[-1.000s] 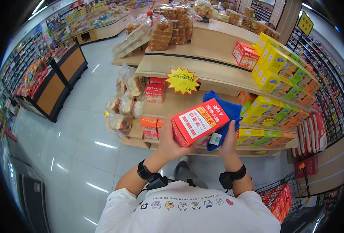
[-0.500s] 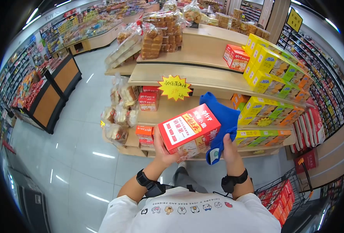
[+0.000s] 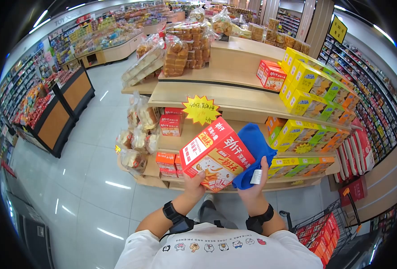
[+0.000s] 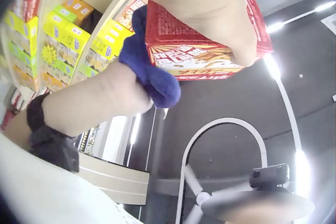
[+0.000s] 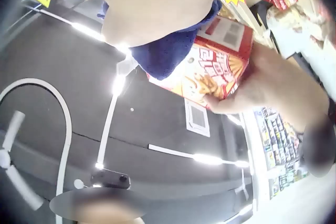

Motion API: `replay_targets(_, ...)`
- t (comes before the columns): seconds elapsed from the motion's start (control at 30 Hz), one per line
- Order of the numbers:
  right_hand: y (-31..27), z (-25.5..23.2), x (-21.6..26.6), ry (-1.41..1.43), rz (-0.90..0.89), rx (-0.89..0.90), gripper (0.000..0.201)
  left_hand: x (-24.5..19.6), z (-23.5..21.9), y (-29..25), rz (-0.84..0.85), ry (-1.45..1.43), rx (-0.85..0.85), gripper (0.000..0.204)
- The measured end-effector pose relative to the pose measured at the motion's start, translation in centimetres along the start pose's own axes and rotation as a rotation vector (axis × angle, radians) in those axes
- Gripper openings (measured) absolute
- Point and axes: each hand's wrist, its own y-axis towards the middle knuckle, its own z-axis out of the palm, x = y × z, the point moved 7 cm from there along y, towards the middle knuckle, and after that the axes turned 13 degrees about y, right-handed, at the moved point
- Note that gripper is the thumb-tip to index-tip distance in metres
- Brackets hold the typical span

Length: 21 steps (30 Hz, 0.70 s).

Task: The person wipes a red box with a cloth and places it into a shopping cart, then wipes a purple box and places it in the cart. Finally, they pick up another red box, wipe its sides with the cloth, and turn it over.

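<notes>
A red snack box (image 3: 221, 154) with white panels and a food picture is tilted in front of the person's chest. My left hand (image 3: 195, 184) grips it by its lower left corner, thumb on the picture side. A blue cloth (image 3: 256, 152) with a white label (image 3: 256, 176) lies along the box's right side, held in my right hand (image 3: 253, 190), thumb up beside the label. In the left wrist view the cloth (image 4: 152, 79) bunches against the box (image 4: 205, 56). The right wrist view shows the cloth (image 5: 168, 53) overlapping one end of the box.
A tiered wooden shelf (image 3: 198, 94) stands ahead, with yellow boxes (image 3: 292, 134) on its right and red boxes (image 3: 170, 124) at left. A starburst price sign (image 3: 200, 110) sits on a shelf edge. Bagged bread (image 3: 176, 56) is at upper left. A wire cart (image 3: 328, 210) of red boxes stands at lower right.
The box has turned from its white-panelled face toward its picture side. The cloth has gone from partly behind the box to its right side, with my right hand.
</notes>
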Motion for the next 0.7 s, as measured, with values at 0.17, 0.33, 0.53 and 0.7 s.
replay_targets(0.17,-0.1,1.0,-0.8,0.014,0.055,0.070,0.056,1.3,2.1,-0.3,-0.029,-0.119,0.116,0.066)
replay_targets(0.33,-0.4,-2.6,-3.8,0.003,0.256,0.140,0.052,2.3,1.4,-0.2,-0.045,-0.029,0.269,0.068)
replay_targets(0.53,1.2,-2.9,-1.2,-0.126,0.113,0.005,0.044,1.6,0.7,1.4,-0.205,0.128,0.173,0.077)
replay_targets(0.7,2.6,-1.2,2.0,-0.512,-0.092,0.164,0.054,-5.9,1.6,3.7,0.296,0.837,-0.019,0.101)
